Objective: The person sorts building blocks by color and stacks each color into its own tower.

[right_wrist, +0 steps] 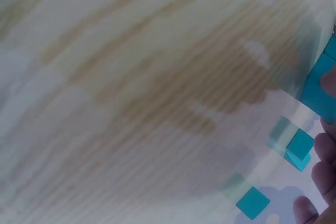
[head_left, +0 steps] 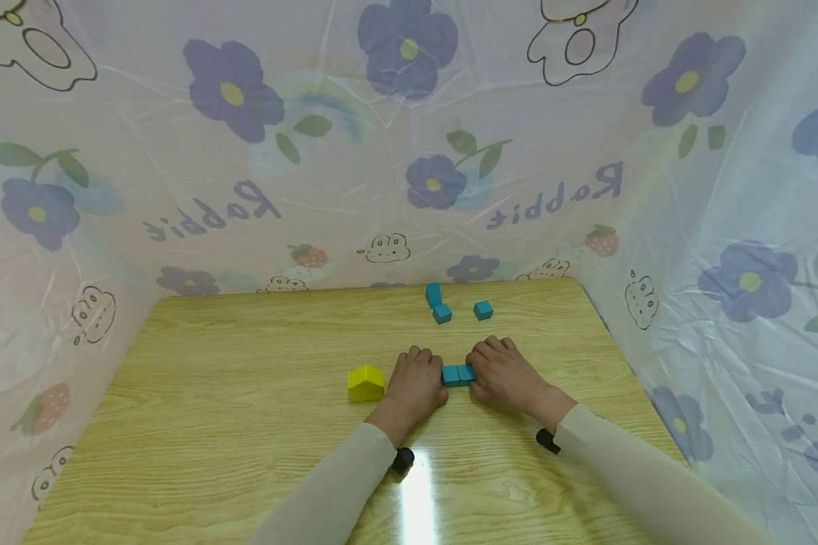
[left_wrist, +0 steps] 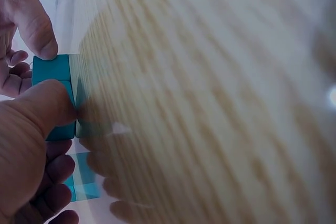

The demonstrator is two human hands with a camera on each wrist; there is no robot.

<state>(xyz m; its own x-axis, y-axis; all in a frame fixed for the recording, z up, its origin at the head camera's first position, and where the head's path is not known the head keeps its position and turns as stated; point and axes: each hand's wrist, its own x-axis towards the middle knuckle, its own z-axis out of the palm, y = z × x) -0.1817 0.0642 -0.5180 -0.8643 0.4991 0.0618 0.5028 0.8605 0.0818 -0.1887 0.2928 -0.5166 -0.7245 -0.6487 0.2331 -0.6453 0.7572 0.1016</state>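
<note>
- Two blue blocks [head_left: 451, 376] sit side by side on the wood-grain tabletop [head_left: 211, 424], faces meeting at a thin seam, right of the middle and well inside every visible edge.
- Nearest, the pale left sleeve [head_left: 334, 484] and right sleeve [head_left: 654, 469] slant in from below, wood showing between them; a black wrist camera [head_left: 402, 460] hangs under the left wrist.
- The left hand [head_left: 416, 384] pinches the left block, thumb on its near face, fingers curled behind.
- The right hand [head_left: 507, 376] pinches the right block likewise; only the short blue stretch separates the hands.
- A yellow house-shaped block [head_left: 366, 384] stands just left of the left hand, leaving little room there; a broad run of wood extends beyond it to the left edge.
- Farther off, a blue cube [head_left: 483, 310] stands apart from another small cube [head_left: 441, 313], which sits just in front of a taller blue block [head_left: 433, 294] near the back edge.
- Flower-printed cloth [head_left: 341, 174] rises along the back and sides.
</note>
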